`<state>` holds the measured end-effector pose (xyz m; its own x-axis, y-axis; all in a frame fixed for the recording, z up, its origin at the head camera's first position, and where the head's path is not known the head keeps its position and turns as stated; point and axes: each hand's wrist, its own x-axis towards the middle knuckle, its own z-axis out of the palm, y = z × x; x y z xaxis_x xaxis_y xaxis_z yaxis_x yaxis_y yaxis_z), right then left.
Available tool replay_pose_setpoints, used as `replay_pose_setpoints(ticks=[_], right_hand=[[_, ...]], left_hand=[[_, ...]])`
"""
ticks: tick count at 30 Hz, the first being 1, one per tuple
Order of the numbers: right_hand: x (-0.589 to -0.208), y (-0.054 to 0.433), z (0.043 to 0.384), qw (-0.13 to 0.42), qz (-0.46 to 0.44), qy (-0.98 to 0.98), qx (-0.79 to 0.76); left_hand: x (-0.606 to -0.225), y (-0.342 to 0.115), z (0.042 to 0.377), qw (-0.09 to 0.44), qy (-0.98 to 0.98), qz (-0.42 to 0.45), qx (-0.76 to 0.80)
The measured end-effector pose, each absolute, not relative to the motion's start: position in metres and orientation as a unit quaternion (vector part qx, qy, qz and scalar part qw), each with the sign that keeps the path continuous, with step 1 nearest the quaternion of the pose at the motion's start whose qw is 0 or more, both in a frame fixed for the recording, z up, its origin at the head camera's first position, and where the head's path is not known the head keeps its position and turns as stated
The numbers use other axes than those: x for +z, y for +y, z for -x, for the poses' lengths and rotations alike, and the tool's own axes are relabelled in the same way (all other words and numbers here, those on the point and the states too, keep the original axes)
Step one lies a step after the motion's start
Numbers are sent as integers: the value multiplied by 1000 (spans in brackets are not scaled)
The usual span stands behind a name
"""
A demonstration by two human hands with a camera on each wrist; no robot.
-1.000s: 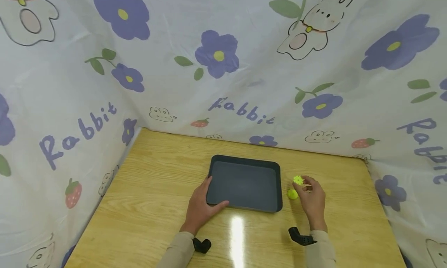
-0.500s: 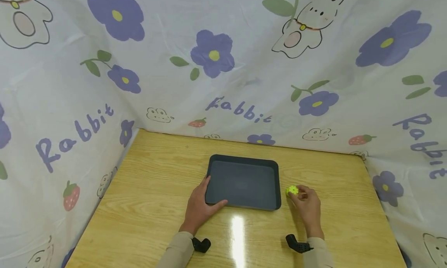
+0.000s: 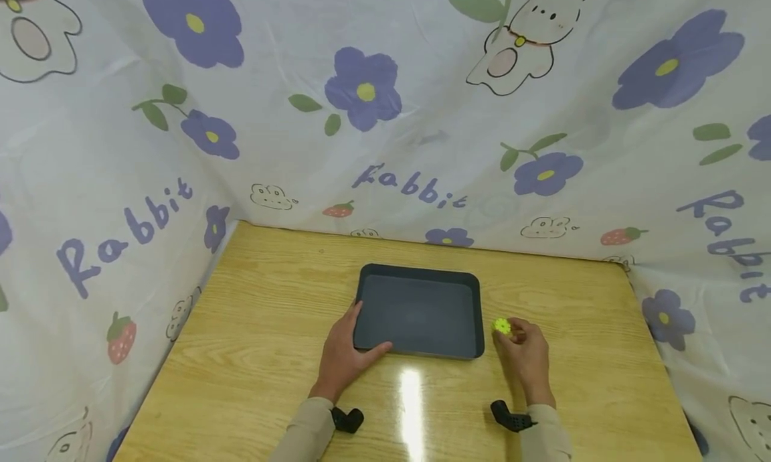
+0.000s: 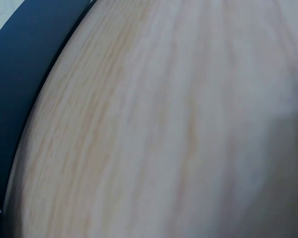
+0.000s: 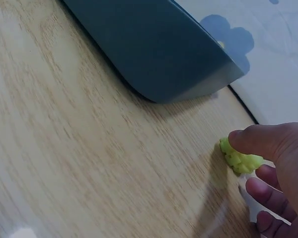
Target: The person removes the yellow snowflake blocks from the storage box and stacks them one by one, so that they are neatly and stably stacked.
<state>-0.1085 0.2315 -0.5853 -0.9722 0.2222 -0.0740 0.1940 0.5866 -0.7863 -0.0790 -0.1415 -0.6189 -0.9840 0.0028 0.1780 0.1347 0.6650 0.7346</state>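
Observation:
A dark grey rectangular baking tray point(image 3: 415, 315) lies on the wooden table. My left hand point(image 3: 346, 358) rests against its near left corner, fingers along the left wall and thumb spread out along the front rim. Just right of the tray, my right hand point(image 3: 529, 351) pinches a small yellow-green flower-shaped piece point(image 3: 502, 326) between thumb and fingers, low over the table. In the right wrist view the thumb covers part of this scalloped piece point(image 5: 241, 158). The rounded yellow-green piece seen earlier is hidden. Only the tray's outer wall point(image 4: 30, 74) and wood show in the left wrist view.
The wooden table point(image 3: 259, 301) meets a white cloth point(image 3: 289, 154) printed with flowers and rabbits at the back and both sides. Each wrist carries a black camera mount, such as the right one point(image 3: 508, 416). A bright reflection lies in front of the tray.
My right hand has moved a little left and down, bringing the flower-shaped piece over the rounded yellow-green one beside the tray. My left hand stays at the tray's corner.

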Motion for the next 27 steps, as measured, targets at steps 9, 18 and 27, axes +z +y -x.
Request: replay_pose_setpoints(ticks=[9, 18, 27], right_hand=[[-584, 235, 111, -3, 87, -900, 427], [-580, 239, 125, -34, 8, -935, 353], [-575, 239, 133, -54, -10, -938, 344]], left_hand=[[-619, -141, 79, 73, -910, 34, -406], [-621, -141, 79, 63, -909, 26, -411], [-621, -141, 80, 72, -909, 33, -408]])
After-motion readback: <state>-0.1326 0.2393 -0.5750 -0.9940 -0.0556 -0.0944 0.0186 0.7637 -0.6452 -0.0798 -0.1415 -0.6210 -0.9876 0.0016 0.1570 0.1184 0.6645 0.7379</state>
